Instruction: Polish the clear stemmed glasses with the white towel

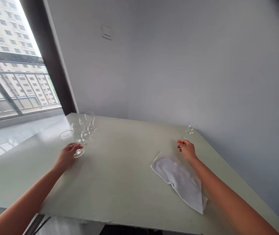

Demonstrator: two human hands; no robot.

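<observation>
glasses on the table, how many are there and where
5 visible: a near glass at the left hand, three more glasses in a row beyond it, and a far glass just beyond the right hand. The outlines overlap and blur, so another may be hidden.

Glossy glass goblets (82, 131), matt fabric cloth (178, 182), smooth tabletop (120, 169)

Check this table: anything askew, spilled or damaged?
No spill or breakage visible. The white cloth lies crumpled and slanted on the right of the table, not flat or square to the edge. Clear glassware sits far right, apart from the glasses at left, perhaps deliberately.
</observation>
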